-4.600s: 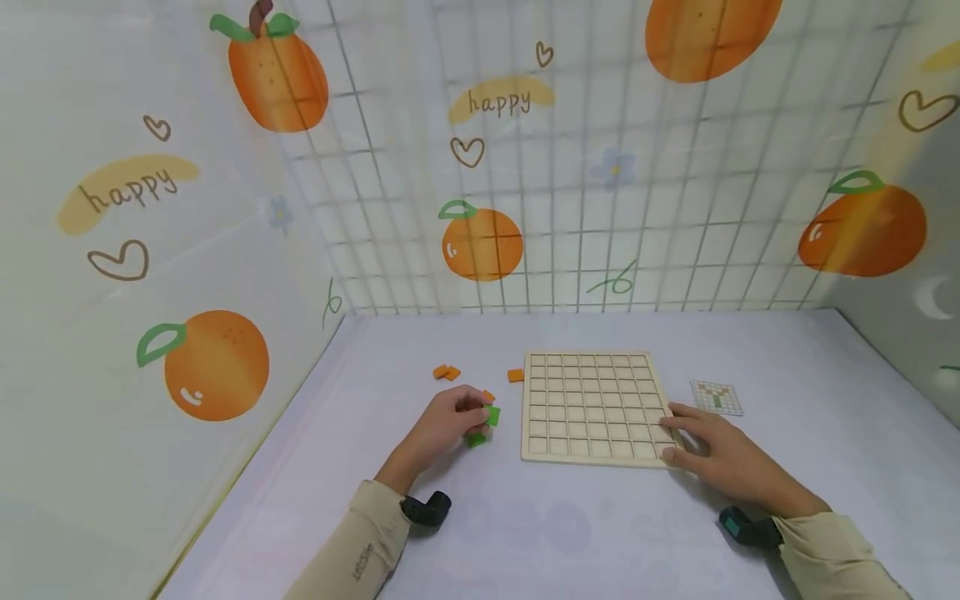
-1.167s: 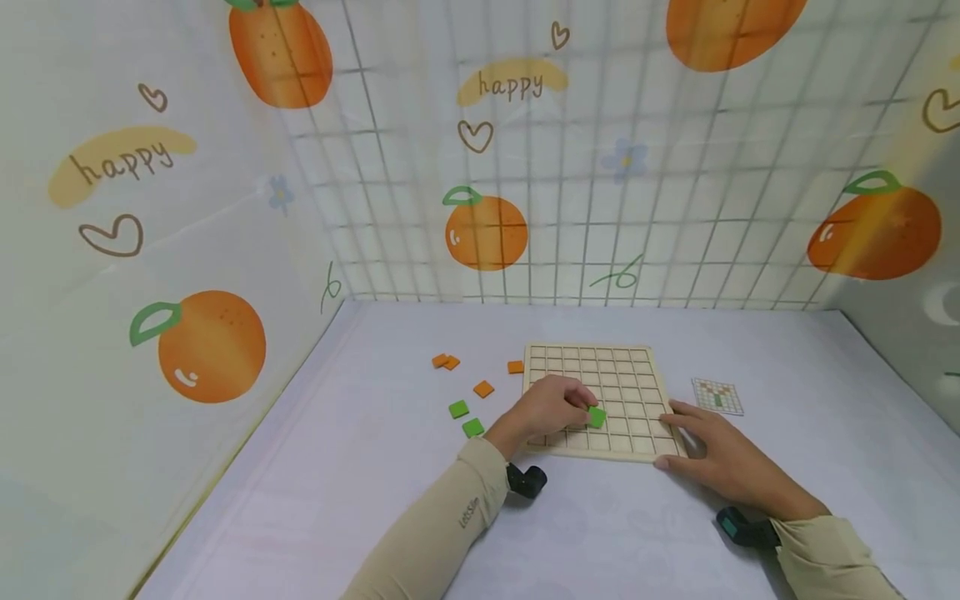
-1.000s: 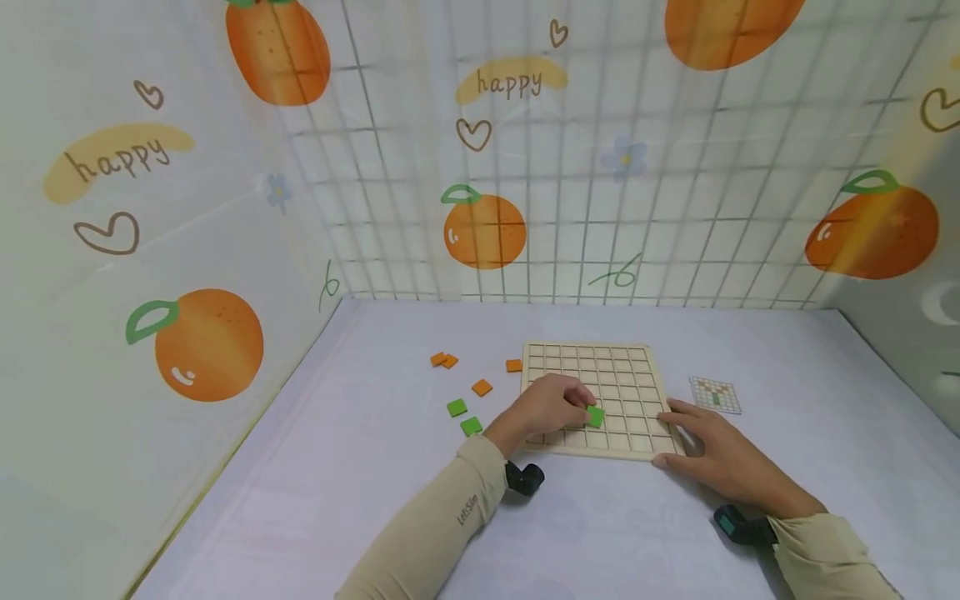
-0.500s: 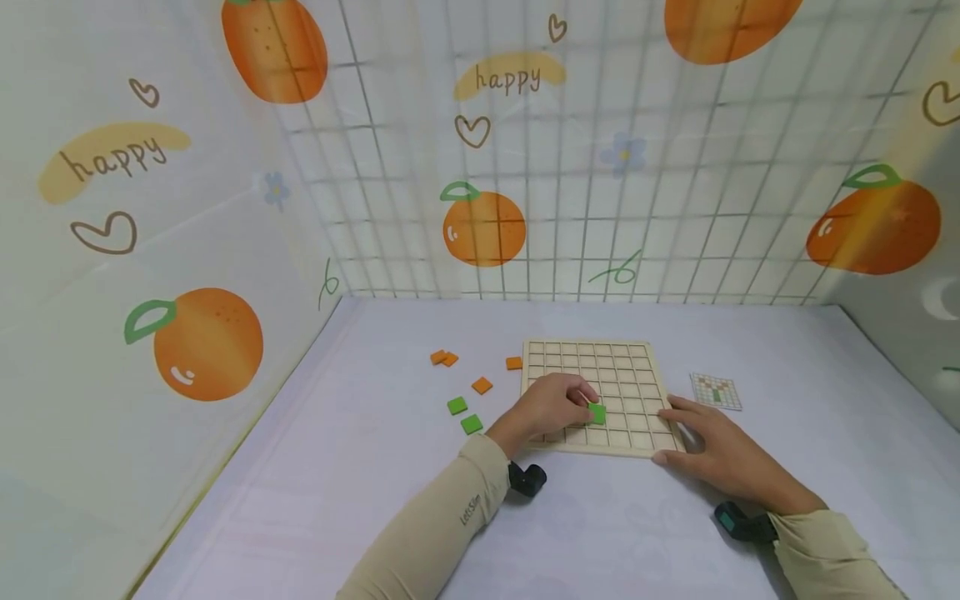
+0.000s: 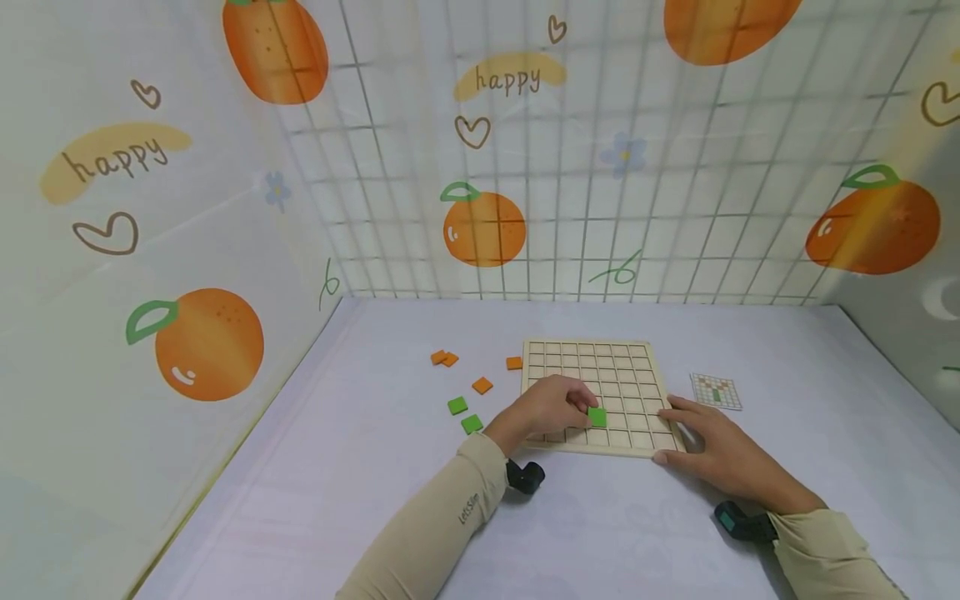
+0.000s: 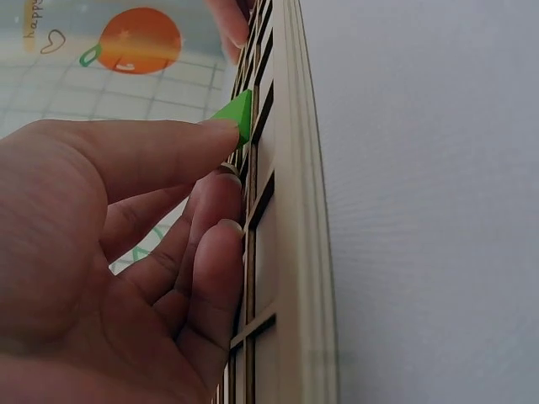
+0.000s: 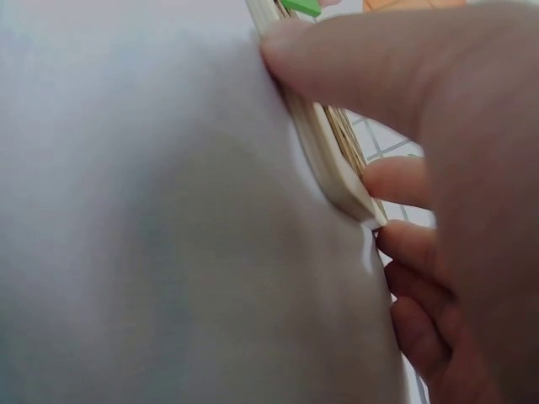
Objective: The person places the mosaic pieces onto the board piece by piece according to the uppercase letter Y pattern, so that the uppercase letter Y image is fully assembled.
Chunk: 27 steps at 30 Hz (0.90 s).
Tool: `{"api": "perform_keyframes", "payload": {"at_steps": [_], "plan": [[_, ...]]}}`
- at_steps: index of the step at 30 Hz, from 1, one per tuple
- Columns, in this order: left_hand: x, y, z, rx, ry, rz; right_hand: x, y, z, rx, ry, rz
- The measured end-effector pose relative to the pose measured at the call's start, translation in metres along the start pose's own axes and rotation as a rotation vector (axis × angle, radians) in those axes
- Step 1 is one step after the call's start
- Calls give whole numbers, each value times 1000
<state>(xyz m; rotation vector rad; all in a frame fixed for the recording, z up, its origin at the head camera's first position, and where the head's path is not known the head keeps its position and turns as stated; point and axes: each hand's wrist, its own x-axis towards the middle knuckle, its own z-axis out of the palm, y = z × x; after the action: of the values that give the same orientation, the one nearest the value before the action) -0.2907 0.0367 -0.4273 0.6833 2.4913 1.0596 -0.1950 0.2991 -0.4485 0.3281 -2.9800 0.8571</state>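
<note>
Over the lower middle of the wooden grid board (image 5: 626, 402), my left hand (image 5: 553, 406) pinches a green square tile (image 5: 597, 417). The left wrist view shows the thumb on this green tile (image 6: 240, 116), which is tilted against the board's grid lines. My other fingers are curled beside it, close to the board's surface. My right hand (image 5: 723, 450) holds the board's near right corner, thumb at the front edge and fingers at the right edge. In the right wrist view the thumb (image 7: 312, 63) touches the board's rim (image 7: 324, 160).
Two loose green tiles (image 5: 457, 406) lie left of the board. Several orange tiles (image 5: 482, 386) are scattered behind them, one touching or near the board's left edge. A small card (image 5: 716, 392) with a coloured grid pattern lies to the right. Printed curtains (image 5: 483, 229) enclose the table.
My left hand has carried a green tile from the loose tiles rightward onto the board. Over the last second the tile has shifted only slightly. The right hand has stayed at the board's corner.
</note>
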Motion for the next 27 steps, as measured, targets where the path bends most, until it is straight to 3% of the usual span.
{"api": "perform_keyframes", "payload": {"at_steps": [11, 27], "plan": [[2, -3, 2, -9, 18, 13, 0, -1, 0, 5, -7, 1], [-1, 2, 6, -5, 53, -28, 1, 0, 0, 2, -16, 12]]}}
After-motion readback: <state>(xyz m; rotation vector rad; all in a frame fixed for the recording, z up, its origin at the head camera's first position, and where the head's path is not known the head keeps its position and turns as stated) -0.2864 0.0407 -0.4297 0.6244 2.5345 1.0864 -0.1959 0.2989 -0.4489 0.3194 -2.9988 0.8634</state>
